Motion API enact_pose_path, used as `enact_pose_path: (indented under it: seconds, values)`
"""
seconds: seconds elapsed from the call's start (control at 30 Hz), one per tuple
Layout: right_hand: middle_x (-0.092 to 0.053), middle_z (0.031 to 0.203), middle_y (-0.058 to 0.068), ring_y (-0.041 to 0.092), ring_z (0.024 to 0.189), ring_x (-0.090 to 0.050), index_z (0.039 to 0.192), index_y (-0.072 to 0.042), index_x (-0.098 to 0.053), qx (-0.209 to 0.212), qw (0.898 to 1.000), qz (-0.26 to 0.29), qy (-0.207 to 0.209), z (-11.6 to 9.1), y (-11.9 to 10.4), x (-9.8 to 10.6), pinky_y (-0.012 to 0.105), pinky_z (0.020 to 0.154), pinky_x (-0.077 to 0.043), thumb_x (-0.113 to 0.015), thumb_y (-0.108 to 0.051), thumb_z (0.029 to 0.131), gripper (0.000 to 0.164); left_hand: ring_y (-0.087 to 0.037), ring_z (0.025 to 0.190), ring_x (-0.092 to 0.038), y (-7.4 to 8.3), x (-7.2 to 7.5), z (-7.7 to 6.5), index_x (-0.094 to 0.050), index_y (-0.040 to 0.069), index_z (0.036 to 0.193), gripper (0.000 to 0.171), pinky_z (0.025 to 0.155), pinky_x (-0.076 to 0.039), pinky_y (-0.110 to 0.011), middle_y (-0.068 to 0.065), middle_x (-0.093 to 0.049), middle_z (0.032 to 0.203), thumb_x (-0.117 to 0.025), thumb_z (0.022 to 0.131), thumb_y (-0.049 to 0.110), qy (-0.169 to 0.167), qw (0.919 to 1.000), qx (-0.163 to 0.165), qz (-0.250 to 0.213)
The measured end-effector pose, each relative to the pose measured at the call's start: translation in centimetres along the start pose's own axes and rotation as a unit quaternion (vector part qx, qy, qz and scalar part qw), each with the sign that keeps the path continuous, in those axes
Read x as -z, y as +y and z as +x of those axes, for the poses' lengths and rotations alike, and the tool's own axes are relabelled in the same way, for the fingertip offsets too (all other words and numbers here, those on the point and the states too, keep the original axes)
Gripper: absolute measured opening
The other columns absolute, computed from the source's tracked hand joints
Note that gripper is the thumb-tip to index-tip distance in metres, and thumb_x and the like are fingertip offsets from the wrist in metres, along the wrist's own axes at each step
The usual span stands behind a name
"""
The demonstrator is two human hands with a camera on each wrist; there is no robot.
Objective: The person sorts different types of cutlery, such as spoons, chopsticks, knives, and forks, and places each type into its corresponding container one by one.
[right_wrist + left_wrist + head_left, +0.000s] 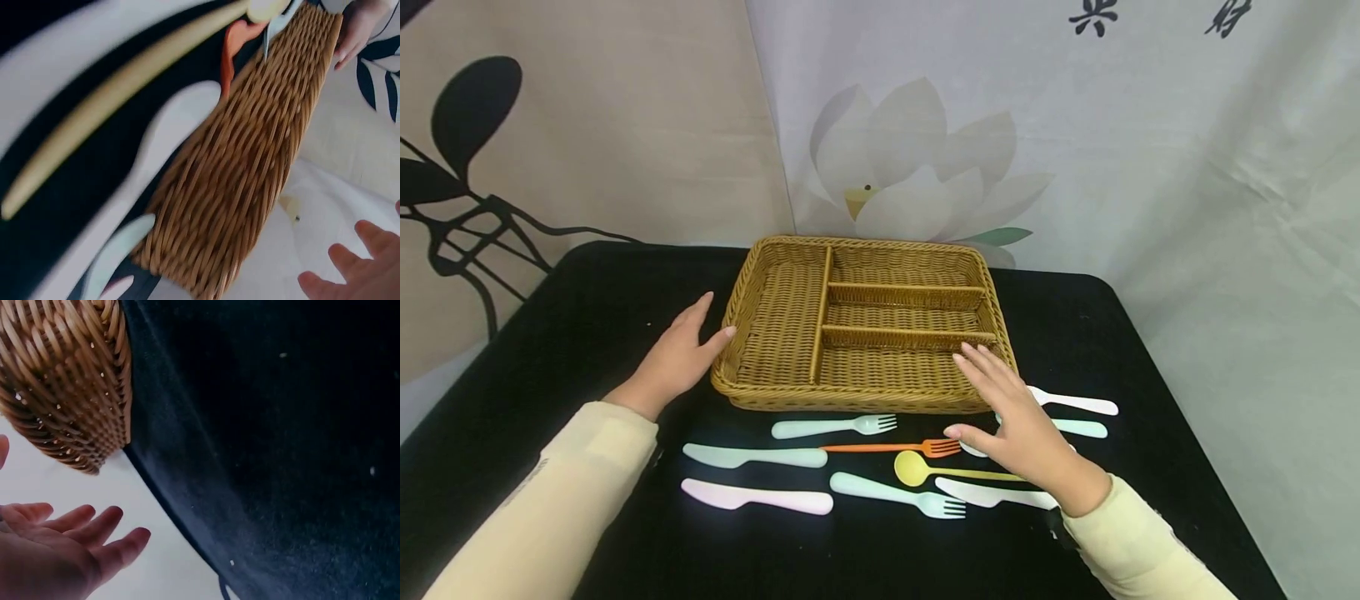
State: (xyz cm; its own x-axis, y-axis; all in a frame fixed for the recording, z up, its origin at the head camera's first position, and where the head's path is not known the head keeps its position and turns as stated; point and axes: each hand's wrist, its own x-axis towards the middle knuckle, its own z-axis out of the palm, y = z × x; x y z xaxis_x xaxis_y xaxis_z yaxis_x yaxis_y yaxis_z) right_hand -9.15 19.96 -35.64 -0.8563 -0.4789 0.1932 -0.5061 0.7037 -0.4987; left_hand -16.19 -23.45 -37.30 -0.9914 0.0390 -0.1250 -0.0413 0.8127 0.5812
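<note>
A brown wicker basket (865,398) with several compartments stands on the black table. My left hand (672,364) is beside its left side, fingers extended and thumb at the rim. Over the front right corner reaches my right hand (1018,429), its fingers spread and holding nothing. In front of the basket lie a mint fork (820,428), an orange fork (880,448), a yellow spoon (913,468), a mint knife (752,457), a pink knife (756,497), a second mint fork (887,493) and a white knife (992,493). My right hand partly hides some pieces.
To the right of my right hand, a white handle (1082,404) and a mint handle (1081,428) stick out. A black cloth (625,308) covers the table. Behind it hangs a pale curtain (1150,167) with a printed flower.
</note>
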Motion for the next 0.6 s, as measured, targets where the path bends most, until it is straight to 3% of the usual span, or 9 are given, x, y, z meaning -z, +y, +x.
enact_pose_path:
  seconds: [0.37,0.6]
  values:
    - [-0.047,0.146,0.006,0.026,0.132,-0.045,0.145,-0.012,-0.045,0.058,0.997,0.055,-0.011,-0.8,-1.8,-2.3,0.051,0.104,-0.039,-0.074,-0.027,0.084,0.069,-0.047,0.141,-0.013,-0.2,-0.7,1.0,-0.005,0.005,0.155,0.072,0.109,-0.016,-0.065,-0.028,-0.011,0.156,-0.037,0.103,0.043,-0.003,0.9999,0.009,-0.003]
    - [-0.056,0.136,0.003,0.022,0.124,-0.053,0.138,-0.014,-0.055,0.040,0.990,0.117,-0.066,-0.7,-2.5,-3.3,0.044,0.098,-0.046,-0.070,-0.031,0.088,0.054,-0.048,0.139,-0.019,-0.2,-1.2,1.2,-0.009,0.002,0.154,0.068,0.109,-0.020,-0.064,-0.029,-0.018,0.154,-0.036,0.104,0.039,-0.010,0.9996,0.003,0.026]
